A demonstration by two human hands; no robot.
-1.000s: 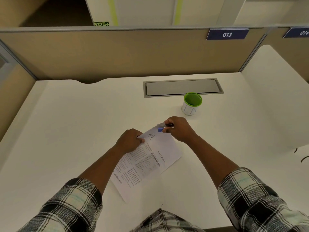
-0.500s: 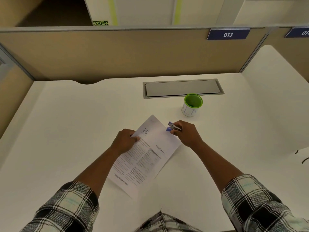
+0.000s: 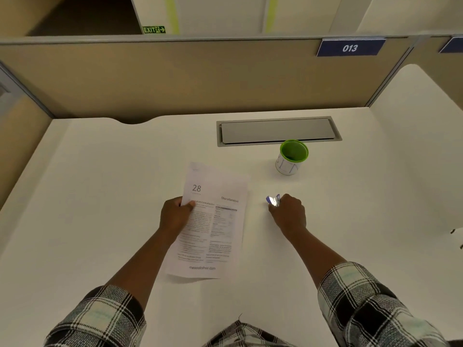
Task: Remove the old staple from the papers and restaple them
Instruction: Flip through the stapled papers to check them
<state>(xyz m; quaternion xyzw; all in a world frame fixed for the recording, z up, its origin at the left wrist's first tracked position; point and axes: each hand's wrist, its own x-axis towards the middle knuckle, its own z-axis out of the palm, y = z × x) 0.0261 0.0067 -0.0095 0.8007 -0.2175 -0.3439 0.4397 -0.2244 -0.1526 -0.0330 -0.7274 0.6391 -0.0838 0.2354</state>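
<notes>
The papers (image 3: 213, 221) lay flat on the white worktop (image 3: 100, 184), squared up lengthwise toward the person, with the big "28" near the far end. The left hand (image 3: 175, 216) held them at their left edge, thumb curled over the top sheet and the fingers out of sight beneath or beside it, which looked like a way of keeping the sheets from sliding while the other hand was busy.

The right hand (image 3: 288, 214) rested on the worktop just to the right of the papers, apart from them, its fingers clenched round a small blue and silver tool (image 3: 273, 201) whose nose poked out toward the sheets. It looked like a small stapler, or possibly a staple remover; I could not tell which from where I stood. Held that way, nose forward and low, it seemed ready either to be brought back to the corner or set down.

At the far left corner of the papers there was a faint mark, too small for me to say whether a staple sat there or only its holes. So I could not judge how much of the job was done.

A green-rimmed cup (image 3: 292, 157) stood further back on the right, well apart from both hands, near the grey cable hatch (image 3: 278, 131) let into the worktop. A checked sleeve (image 3: 370, 304) covered each forearm.
</notes>
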